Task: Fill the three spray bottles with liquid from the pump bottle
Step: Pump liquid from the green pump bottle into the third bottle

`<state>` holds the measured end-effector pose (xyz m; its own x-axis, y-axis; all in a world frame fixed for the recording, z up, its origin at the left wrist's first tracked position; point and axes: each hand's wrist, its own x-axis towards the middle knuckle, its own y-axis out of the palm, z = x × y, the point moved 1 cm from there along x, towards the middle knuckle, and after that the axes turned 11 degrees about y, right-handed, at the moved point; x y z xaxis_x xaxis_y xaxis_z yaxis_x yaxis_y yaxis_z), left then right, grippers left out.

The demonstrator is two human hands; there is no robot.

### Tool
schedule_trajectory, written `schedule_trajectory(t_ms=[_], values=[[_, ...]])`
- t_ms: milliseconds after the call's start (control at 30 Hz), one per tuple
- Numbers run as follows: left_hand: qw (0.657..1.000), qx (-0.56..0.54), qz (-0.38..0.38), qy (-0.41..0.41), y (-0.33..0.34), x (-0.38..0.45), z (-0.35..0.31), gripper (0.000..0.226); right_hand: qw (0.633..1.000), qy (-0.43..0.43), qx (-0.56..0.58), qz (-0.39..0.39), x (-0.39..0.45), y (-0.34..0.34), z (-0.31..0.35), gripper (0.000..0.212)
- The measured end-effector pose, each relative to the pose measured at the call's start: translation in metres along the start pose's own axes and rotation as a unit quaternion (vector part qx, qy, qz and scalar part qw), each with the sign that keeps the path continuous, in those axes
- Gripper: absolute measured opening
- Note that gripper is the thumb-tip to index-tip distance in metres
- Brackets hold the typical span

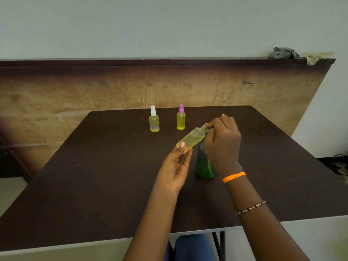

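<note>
My left hand (176,168) holds a small clear spray bottle (192,139) by its base, tilted with its uncapped neck up and to the right; it holds yellow liquid. My right hand (223,137) is closed over the top of the green pump bottle (204,165), right at the tilted bottle's neck; the pump head is hidden under the fingers. Two more spray bottles with yellow liquid stand upright at the table's far side: one with a white sprayer (154,119), one with a purple sprayer (181,117).
The dark brown table (94,176) stands against a wooden board (75,91) leaning on the wall. Rags (301,54) lie on the board's top right edge. Cables (339,166) lie on the floor at the right. My knees show under the table's near edge.
</note>
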<state>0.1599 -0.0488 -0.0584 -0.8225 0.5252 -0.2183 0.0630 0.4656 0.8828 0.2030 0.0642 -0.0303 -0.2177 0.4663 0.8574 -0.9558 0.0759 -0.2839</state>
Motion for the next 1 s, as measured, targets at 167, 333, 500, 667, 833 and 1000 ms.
schedule_trajectory(t_ms=[167, 333, 500, 667, 833, 1000], values=[[1.0, 0.01, -0.004, 0.007, -0.002, 0.004, 0.001, 0.009, 0.999, -0.004, 0.02, -0.05, -0.015, 0.01, -0.011, 0.027], [1.0, 0.001, -0.008, 0.006, -0.003, 0.001, 0.004, 0.009, 0.999, -0.006, 0.018, -0.041, -0.016, 0.011, -0.012, 0.025], [1.0, -0.02, -0.006, 0.005, 0.001, -0.005, 0.002, 0.014, 1.0, -0.011, 0.005, -0.002, -0.002, 0.0, -0.001, 0.027], [1.0, -0.011, -0.011, 0.0, 0.001, -0.004, 0.003, 0.013, 0.999, 0.014, 0.026, -0.021, -0.009, 0.004, -0.005, 0.026], [1.0, -0.004, -0.017, 0.003, -0.002, -0.001, 0.002, 0.014, 0.998, 0.018, 0.044, -0.034, -0.016, 0.011, -0.01, 0.028], [1.0, -0.01, -0.014, 0.0, 0.003, -0.002, 0.002, 0.016, 1.0, 0.011, 0.011, 0.0, -0.001, 0.003, -0.001, 0.027]])
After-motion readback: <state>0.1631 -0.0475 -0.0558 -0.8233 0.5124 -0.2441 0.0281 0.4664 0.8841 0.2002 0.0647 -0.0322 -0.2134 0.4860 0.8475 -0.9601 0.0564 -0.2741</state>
